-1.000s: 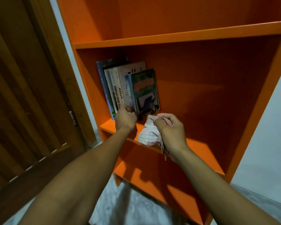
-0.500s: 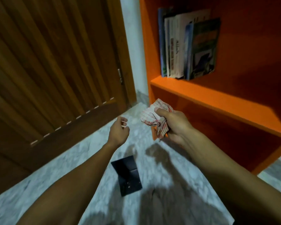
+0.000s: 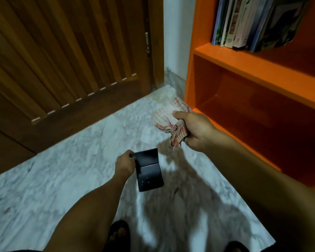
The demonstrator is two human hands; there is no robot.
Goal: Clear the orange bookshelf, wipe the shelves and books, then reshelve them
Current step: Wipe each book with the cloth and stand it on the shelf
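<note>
The left hand [image 3: 125,165] had its thumb and fingers curled onto the upper left corner of a thin black book [image 3: 149,169] that lay on the marble floor [image 3: 62,179], though how firmly it held could not be told, since the fingers were partly hidden behind the cover. The right hand [image 3: 194,130] was clenched around a bunched red-and-white cloth [image 3: 168,120], held above the floor just beside the bottom corner of the orange bookshelf [image 3: 191,70]. A corner pinch on something so flat looked weak: the book could have folded open along its crease or slid out and dropped back as it was lifted. On the shelf above, a row of books [image 3: 253,22] stood packed at the left end, the outermost leaning with nothing to brace it on its right, so it might have tipped if bumped when the black book went back. A sandalled foot [image 3: 116,233] stood close behind, near enough to tread on anything that fell.
</note>
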